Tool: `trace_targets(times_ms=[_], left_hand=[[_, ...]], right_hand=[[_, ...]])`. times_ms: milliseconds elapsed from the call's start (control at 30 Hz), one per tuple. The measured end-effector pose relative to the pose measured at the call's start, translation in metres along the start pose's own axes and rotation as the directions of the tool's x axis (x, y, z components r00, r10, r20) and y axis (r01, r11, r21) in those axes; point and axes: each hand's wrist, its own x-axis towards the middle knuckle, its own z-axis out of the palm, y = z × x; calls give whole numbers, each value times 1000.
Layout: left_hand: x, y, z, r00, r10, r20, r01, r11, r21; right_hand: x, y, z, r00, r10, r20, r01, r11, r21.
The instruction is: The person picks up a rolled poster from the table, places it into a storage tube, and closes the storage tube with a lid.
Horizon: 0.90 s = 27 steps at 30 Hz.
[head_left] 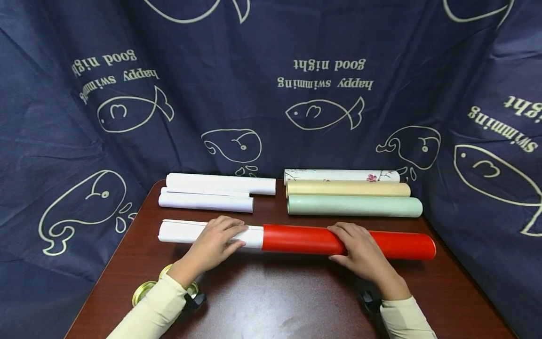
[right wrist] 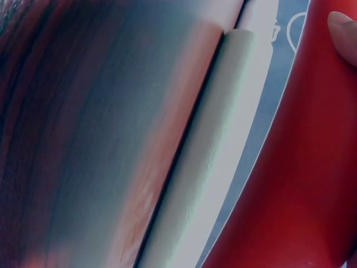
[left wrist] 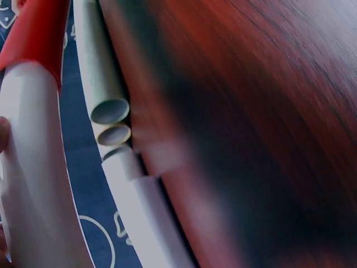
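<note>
A long red paper roll (head_left: 296, 239) lies crosswise at the middle of the table, with a white paper roll (head_left: 182, 231) in line at its left end. The red edge overlaps the white surface in the left wrist view; how far the white one reaches inside is hidden. My left hand (head_left: 217, 242) grips the white roll near the joint, fingers over the top and thumb on the near side. Further right, my right hand (head_left: 360, 249) holds the red roll in the same way. Only fingertips show in the wrist views.
White rolls (head_left: 207, 201) lie at the back left. A green roll (head_left: 355, 206), a cream roll (head_left: 347, 189) and a flower-patterned roll (head_left: 338, 175) lie at the back right. Gold-rimmed round objects (head_left: 143, 293) sit by my left wrist. A dark blue curtain (head_left: 262, 70) surrounds the brown table (head_left: 271, 301).
</note>
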Motion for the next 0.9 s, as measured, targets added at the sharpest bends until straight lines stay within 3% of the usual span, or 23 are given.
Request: trace_targets(times_ms=[600,900], left_hand=[[19,25,15,999,-29,30,29,1000,-6],[17,30,5,998,4,60,-6,1000,23]], right_hand=[[2,-7,3,1000,-5,-1,5,1000,7],[-2,-5,2,999,-31,10,30,999,12]])
